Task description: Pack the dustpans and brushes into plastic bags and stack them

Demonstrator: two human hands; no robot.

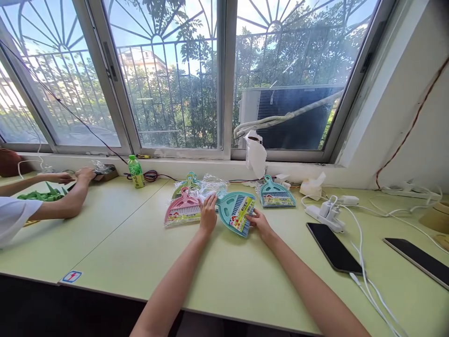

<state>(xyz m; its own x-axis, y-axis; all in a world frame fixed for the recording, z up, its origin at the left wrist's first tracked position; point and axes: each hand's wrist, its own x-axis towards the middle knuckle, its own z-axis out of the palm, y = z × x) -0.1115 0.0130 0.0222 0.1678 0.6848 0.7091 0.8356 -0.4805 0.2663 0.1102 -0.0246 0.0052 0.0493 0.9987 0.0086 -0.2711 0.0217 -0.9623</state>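
A teal dustpan-and-brush set (229,210) with a yellow printed label is held tilted just above the table, its bristles facing right. My right hand (260,225) grips its lower right edge, thumb over the label. At the handle end, my left hand (208,213) is closed, fingers wrapped round the handle, which they largely hide. Clear plastic wrapping (212,182) lies crumpled just behind that hand. To its left rests a pink dustpan set (180,210), partly over a green dustpan set (179,187). Another teal dustpan set (277,195) lies wrapped to the right.
Phones (333,248) and a white power strip (325,217) with trailing cables occupy the right side. A green-capped bottle (136,173) stands by the windowsill. At the left, another person's hands (84,175) work near green leafy items (44,194). Crumpled white paper (313,186) sits at the back.
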